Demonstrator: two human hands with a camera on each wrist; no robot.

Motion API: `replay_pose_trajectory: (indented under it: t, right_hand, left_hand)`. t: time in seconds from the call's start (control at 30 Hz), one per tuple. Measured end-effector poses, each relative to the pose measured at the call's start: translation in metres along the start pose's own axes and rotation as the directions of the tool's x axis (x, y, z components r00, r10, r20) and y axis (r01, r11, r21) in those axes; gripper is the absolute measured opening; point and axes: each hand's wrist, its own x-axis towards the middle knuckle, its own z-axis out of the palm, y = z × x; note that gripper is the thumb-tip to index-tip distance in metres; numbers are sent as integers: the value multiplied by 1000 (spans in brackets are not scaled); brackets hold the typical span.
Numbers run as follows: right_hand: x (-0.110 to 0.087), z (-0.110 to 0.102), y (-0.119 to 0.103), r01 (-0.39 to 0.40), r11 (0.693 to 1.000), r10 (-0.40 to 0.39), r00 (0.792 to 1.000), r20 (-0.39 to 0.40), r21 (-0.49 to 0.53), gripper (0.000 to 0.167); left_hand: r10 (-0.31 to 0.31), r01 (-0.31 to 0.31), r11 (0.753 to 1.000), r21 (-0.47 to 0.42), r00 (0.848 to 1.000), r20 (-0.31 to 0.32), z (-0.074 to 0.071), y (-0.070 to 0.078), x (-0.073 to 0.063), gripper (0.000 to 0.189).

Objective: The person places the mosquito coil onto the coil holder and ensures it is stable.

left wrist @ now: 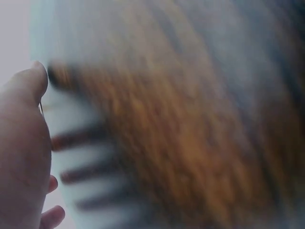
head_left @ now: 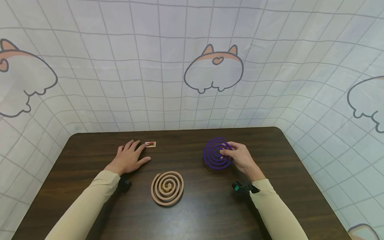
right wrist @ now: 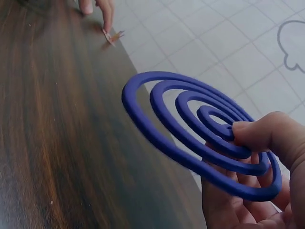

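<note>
In the head view my right hand (head_left: 240, 156) pinches a purple mosquito coil (head_left: 213, 153) between thumb and fingers, near its centre and right side. The right wrist view shows this coil (right wrist: 164, 131) tilted and raised off the table, thumb on top and fingers underneath. My left hand (head_left: 129, 158) lies at the back left with its fingers spread, one fingertip right at the edge of a small, red-and-white printed packet (head_left: 151, 144). A tan mosquito coil (head_left: 167, 172) lies flat on the table between the forearms, with something gold-coloured showing at its middle.
The dark wood-grain table (head_left: 192, 220) has rounded back corners. Behind and beside it hangs a white curtain (head_left: 168, 83) with a grey grid and cartoon animal prints. A black band (head_left: 247, 188) circles the right wrist.
</note>
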Motion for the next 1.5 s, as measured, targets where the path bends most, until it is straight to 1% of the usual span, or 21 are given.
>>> replay_pose_trajectory:
  t: [0.13, 0.37, 0.53, 0.77, 0.97, 1.13, 1.4, 1.5]
  right_hand:
    - [3, 4, -2, 6, 1000, -6, 1000, 7, -5, 21]
    - [8, 12, -6, 26, 999, -27, 1000, 13, 36, 23]
    - [11, 18, -8, 35, 999, -36, 999, 6, 32, 16]
    - [15, 24, -11, 49, 997, -50, 998, 22, 57, 23]
    - [18, 30, -13, 60, 996, -62, 998, 24, 70, 19]
    - [22, 34, -14, 49, 995, -52, 998, 37, 86, 16]
    - [29, 41, -15, 10, 995, -17, 997, 69, 97, 21]
    - [31, 44, -15, 5, 995, -12, 997, 74, 95, 26]
  left_hand:
    - [4, -4, 1000, 0, 1000, 0, 0, 2, 1, 75]
    - [11, -11, 1000, -13, 1000, 2, -4, 7, 1, 75]
    - [15, -15, 1000, -24, 1000, 1, -2, 9, 3, 75]
    - [26, -26, 999, -21, 1000, 1, -1, 14, 8, 75]
    - [33, -33, 999, -18, 999, 6, 0, 18, 9, 75]
    - [33, -32, 999, -27, 999, 15, 2, 20, 11, 77]
    - [45, -45, 999, -27, 999, -3, 7, 22, 15, 77]
    - [44, -44, 999, -30, 999, 4, 9, 23, 16, 77]
